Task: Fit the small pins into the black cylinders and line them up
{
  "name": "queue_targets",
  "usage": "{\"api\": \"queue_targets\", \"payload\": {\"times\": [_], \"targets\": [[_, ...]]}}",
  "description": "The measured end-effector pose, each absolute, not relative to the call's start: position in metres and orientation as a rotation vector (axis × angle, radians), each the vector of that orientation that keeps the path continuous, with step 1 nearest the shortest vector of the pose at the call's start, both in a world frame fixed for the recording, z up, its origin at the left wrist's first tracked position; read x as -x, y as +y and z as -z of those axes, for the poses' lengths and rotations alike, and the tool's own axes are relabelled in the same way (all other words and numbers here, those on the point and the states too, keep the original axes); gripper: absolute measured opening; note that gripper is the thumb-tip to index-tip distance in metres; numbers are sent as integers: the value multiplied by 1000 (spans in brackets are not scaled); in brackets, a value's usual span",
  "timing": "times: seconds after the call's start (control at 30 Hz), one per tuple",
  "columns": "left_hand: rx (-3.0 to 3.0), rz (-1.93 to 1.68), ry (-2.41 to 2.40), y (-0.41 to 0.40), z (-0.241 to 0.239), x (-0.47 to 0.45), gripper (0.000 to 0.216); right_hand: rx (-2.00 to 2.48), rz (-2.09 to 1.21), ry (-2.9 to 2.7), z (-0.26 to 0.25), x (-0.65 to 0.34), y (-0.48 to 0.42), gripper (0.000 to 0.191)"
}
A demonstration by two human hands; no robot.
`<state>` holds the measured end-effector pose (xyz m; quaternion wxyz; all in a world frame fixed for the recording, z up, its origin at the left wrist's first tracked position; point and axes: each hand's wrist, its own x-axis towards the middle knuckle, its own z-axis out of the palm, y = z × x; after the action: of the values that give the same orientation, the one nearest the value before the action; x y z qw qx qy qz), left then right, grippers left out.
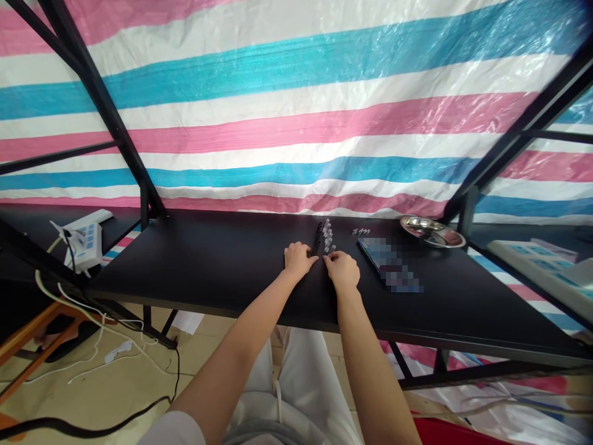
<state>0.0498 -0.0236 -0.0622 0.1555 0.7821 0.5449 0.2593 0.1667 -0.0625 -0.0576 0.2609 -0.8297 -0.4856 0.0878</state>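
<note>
Two short rows of small pieces stand close together on the black table, one of black pieces [319,231] and one of clear, transparent pieces [327,232]. My left hand [299,259] is at the near end of the black row, its thumb and fingers drawn together; what lies between them is too small to make out. Across the gap, my right hand [343,271] is curled with thumb and forefinger pinched at the near end of the clear row. Whatever it pinches is hidden. A few more tiny clear pieces [361,232] lie to the right of the rows.
A flat blue object [388,266], mostly pixelated, lies right of my right hand. Behind it sits a shiny divided metal dish [432,232]. Black frame bars rise at both table ends, before a striped plastic sheet [296,111]. A power strip [88,244] and cables are at left.
</note>
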Motion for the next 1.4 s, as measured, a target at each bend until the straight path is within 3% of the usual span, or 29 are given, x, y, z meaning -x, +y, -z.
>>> {"api": "queue_targets", "payload": {"times": [0.23, 0.4, 0.57, 0.73, 1.4], "targets": [[-2501, -857, 1468, -42, 52, -39, 37, 2333, -279, -1341, 52, -163, -65, 27], [-2600, -834, 1437, -43, 53, -41, 29, 2347, -278, -1354, 52, -163, -65, 24], [-2229, -1203, 1405, -34, 56, -40, 11, 2307, -264, -1406, 51, -161, -65, 17], [-1898, -1547, 1261, -28, 54, -41, 12, 2116, -221, -1487, 52, -157, -65, 13], [-2074, -1665, 992, -37, 49, -42, 18, 1947, -152, -1644, 58, -156, -63, 11]]}}
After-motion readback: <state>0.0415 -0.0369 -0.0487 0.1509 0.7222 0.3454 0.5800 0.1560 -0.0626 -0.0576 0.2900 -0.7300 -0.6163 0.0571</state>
